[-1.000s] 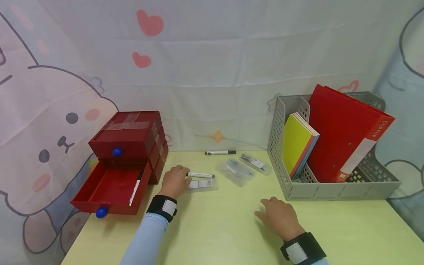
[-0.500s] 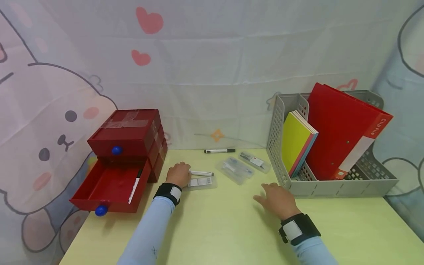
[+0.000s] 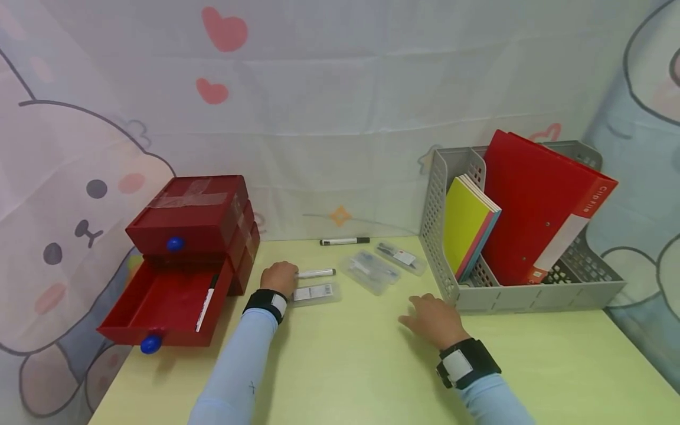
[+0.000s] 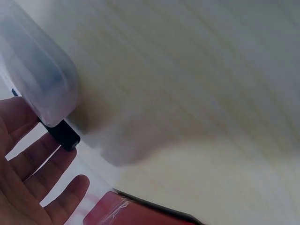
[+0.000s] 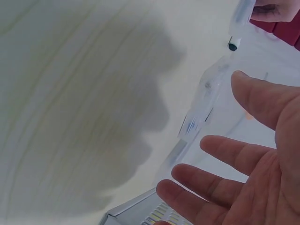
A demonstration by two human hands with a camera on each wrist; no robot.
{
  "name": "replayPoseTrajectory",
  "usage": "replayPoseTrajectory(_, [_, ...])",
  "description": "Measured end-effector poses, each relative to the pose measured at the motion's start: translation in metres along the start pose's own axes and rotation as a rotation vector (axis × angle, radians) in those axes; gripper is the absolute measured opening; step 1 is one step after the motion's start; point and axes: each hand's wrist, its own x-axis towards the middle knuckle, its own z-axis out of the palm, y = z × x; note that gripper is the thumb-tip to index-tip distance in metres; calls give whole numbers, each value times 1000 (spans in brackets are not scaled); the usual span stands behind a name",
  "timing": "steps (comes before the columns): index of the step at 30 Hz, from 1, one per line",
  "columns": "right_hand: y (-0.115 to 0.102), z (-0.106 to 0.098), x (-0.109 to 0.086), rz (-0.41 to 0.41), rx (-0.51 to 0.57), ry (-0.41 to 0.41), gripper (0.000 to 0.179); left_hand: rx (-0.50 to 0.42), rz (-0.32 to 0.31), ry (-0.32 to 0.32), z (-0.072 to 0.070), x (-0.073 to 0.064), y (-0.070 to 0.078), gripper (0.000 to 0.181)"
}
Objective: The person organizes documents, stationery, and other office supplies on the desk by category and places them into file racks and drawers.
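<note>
- We see the white marker just behind the nearest clear case, its long side roughly parallel to that case; whether it lies flat on the table or is slightly raised, we cannot tell.
- Our left hand is at the marker's left end; the left wrist view shows thumb and fingers about the dark cap in what looks like a light pinch, with the little finger free.
- Our right hand holds nothing; its fingers are spread and relaxed, near the grey file rack.
- We judge the marker to be light, stiff and hardly fragile, with a smooth round barrel that could roll or turn under a loose fingertip.
- The middle of the barrel should balance best; gripping by the cap, as here, probably lets the far end dip, and a hard pull could work the cap loose.
- We need to mind the clear case: it sits close to the fingers, looks like thin, slick plastic, and a nudge could slide it.
</note>
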Motion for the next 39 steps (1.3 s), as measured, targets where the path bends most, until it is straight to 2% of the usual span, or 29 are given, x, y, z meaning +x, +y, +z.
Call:
replayPoseTrajectory(7, [-1,1,-1,18,3,-27,51,31,-38,-31,4,3,5,14])
replayPoseTrajectory(11, [-1,2,-1,22,-6,-34,51,36,-30,14,4,2,6,7])
replayPoseTrajectory(14, [-1,3,-2,22,-7,-24,51,46,-23,55,3,-1,8,9])
replayPoseTrajectory(17, [0,2,-3,19,0,-11,50,63,-30,65,-2,-5,12,9])
replayPoseTrajectory(21, [0,0,-5,13,10,0,50,74,-50,38,-14,-12,20,8])
replayPoseTrajectory(25, [-2,-4,-7,17,18,1,50,62,-47,33,-30,-25,25,8])
replayPoseTrajectory(30, [-4,-8,-8,42,19,-9,51,65,-22,78,-53,-45,25,2])
replayPoseTrajectory(35, [-4,-8,-8,51,10,-16,51,52,-30,116,-74,-64,20,4])
replayPoseTrajectory(39, [-4,-8,-8,50,10,-24,51,26,-43,189,-87,-80,14,4])
